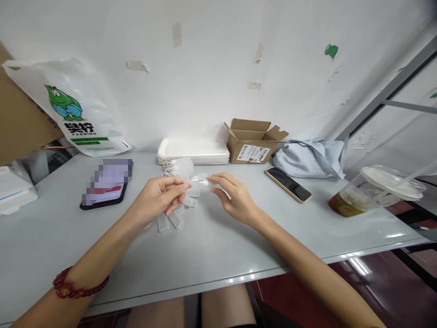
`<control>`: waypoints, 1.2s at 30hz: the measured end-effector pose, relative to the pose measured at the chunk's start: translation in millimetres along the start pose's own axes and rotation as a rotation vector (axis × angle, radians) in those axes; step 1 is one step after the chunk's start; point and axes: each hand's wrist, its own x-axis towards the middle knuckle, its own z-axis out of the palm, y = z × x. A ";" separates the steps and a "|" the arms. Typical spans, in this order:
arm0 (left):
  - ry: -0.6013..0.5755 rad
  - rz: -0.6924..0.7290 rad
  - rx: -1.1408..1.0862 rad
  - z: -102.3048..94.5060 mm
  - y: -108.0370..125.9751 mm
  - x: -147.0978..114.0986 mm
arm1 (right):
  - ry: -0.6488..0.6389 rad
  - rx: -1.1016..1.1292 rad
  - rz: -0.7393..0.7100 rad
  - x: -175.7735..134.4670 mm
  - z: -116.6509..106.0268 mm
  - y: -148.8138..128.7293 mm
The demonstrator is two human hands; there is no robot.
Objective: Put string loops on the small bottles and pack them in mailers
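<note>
My right hand (237, 198) pinches a small translucent bottle (205, 182) by its body, most of it hidden behind the fingers. My left hand (164, 196) has its thumb and index finger pressed together close to the bottle's tip; what they grip is too small to make out. Between and below the hands lie several flat, frosted clear plastic pieces (175, 220) on the table. Behind my left hand rests a group of white plastic pieces with loops (179, 167).
A stack of white trays or envelopes (194, 151) and an open cardboard box (251, 143) stand against the wall. Phones lie left (107, 184) and right (287, 184). A light-blue cloth bag (307, 157) and a tilted-looking drink cup (362, 191) are at right; a white printed bag (73, 109) leans at left.
</note>
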 end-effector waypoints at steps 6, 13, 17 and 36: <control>-0.005 0.013 -0.023 -1.7 -1.9 0.3 | -0.016 0.007 -0.016 -1.2 0.5 1.0; 0.048 0.039 0.029 -2.5 -0.5 -0.1 | -0.007 -0.015 0.022 -1.5 -3.1 2.7; 0.051 0.031 0.060 -2.1 1.3 -0.4 | -0.003 -0.006 0.021 -1.7 -3.2 1.7; -0.024 -0.122 -0.219 5.4 -4.6 4.3 | -0.056 0.078 0.050 -3.8 6.6 -6.6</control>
